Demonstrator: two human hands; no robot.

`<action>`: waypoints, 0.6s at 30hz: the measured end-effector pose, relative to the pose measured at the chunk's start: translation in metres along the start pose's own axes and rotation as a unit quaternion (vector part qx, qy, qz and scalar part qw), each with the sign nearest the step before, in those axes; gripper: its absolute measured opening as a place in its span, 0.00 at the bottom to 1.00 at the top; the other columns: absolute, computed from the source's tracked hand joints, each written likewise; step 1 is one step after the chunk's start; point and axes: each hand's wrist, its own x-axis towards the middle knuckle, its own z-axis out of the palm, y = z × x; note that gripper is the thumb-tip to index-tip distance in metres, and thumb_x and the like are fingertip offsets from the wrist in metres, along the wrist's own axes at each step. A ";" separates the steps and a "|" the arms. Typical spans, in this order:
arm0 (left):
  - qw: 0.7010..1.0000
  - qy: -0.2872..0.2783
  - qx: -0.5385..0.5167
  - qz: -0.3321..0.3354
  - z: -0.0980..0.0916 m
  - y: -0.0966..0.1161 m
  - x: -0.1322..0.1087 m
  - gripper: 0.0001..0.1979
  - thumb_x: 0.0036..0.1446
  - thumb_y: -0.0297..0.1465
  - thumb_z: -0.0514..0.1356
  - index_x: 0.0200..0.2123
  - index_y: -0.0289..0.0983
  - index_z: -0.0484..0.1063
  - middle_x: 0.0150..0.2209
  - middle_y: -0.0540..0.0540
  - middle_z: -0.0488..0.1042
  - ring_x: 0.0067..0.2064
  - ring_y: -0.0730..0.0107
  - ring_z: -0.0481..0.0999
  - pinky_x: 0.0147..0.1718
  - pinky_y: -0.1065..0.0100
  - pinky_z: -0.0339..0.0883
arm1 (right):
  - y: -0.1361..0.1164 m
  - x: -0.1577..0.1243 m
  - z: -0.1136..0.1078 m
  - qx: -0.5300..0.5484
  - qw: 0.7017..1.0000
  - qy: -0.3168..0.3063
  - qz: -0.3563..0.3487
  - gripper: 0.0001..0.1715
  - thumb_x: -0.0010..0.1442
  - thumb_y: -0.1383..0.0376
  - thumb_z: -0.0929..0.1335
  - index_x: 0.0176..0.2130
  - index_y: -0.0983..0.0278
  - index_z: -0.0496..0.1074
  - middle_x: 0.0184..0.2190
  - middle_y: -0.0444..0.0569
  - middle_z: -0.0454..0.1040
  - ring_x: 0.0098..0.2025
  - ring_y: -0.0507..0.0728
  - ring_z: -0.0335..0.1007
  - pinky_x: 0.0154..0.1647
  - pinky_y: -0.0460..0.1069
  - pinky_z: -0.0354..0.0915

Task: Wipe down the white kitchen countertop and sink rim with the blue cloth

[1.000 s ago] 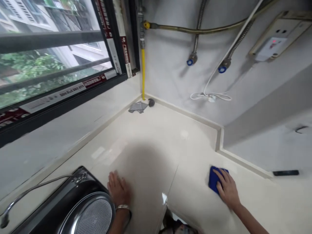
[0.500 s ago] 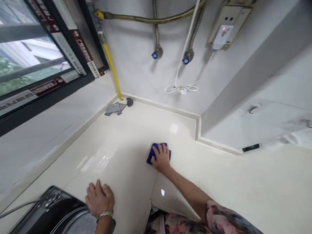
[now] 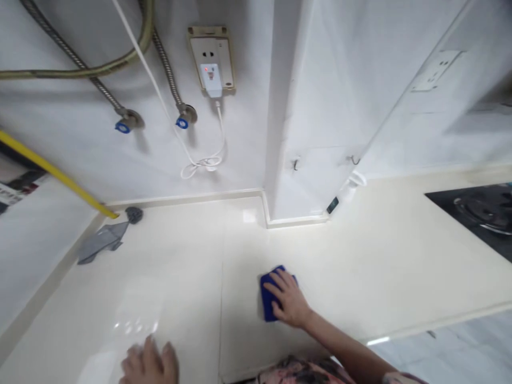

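Observation:
My right hand presses a folded blue cloth flat against the cream countertop, its fingers over the top of the cloth. The cloth lies to the right of a thin seam in the counter. At the lower left edge of the view, my left hand rests on the same counter with fingers stretched out and nothing held. Its wrist is out of view.
A grey rag and a dark scouring ball lie in the left corner by a yellow pipe. At right is a black stove. A small dark device stands by the wall pillar. A white cord hangs at the wall.
The view has turned to the right, bringing the stove in. My right hand has slid the blue cloth rightward over the counter. The black pan-like item at lower left has left the view.

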 end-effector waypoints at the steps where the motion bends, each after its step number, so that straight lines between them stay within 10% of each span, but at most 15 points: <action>1: 1.000 0.000 -0.004 0.025 0.005 0.016 0.005 0.42 0.65 0.51 0.37 0.64 0.24 0.64 0.69 0.17 0.58 0.73 0.29 0.54 0.66 0.29 0.54 | 0.024 -0.013 -0.009 -0.031 0.998 0.026 0.039 0.38 0.59 0.62 0.66 0.67 0.56 0.67 0.71 0.53 0.61 0.74 0.72 0.47 0.71 0.72 0.49; 6: 0.999 -0.024 -0.007 0.033 0.028 0.065 0.017 0.42 0.66 0.50 0.34 0.68 0.26 0.61 0.72 0.19 0.54 0.75 0.30 0.49 0.69 0.31 0.47 | 0.137 -0.060 -0.058 -0.176 0.951 0.124 0.221 0.31 0.67 0.59 0.61 0.66 0.59 0.70 0.66 0.56 0.66 0.69 0.69 0.55 0.68 0.65 0.56; 9: 0.999 -0.038 0.012 0.018 0.035 0.068 0.016 0.44 0.64 0.52 0.31 0.69 0.29 0.60 0.73 0.21 0.53 0.75 0.31 0.49 0.70 0.33 0.46 | 0.174 -0.042 -0.075 -0.240 0.877 0.191 0.369 0.30 0.69 0.58 0.59 0.64 0.63 0.70 0.62 0.61 0.69 0.64 0.71 0.60 0.63 0.66 0.58; 13: 0.999 -0.035 0.028 0.025 0.038 0.063 0.016 0.44 0.64 0.52 0.31 0.69 0.31 0.59 0.73 0.22 0.53 0.76 0.33 0.48 0.70 0.35 0.46 | 0.172 0.040 -0.071 -0.261 0.776 0.254 0.515 0.31 0.67 0.58 0.59 0.61 0.71 0.72 0.53 0.70 0.71 0.56 0.77 0.62 0.54 0.72 0.59; 18: 0.999 -0.033 0.034 0.021 0.040 0.062 0.017 0.43 0.65 0.52 0.32 0.70 0.31 0.58 0.73 0.23 0.52 0.76 0.35 0.47 0.70 0.35 0.46 | 0.119 0.134 -0.048 -0.230 0.817 0.225 0.478 0.32 0.66 0.59 0.60 0.61 0.76 0.70 0.53 0.74 0.70 0.57 0.79 0.61 0.55 0.73 0.55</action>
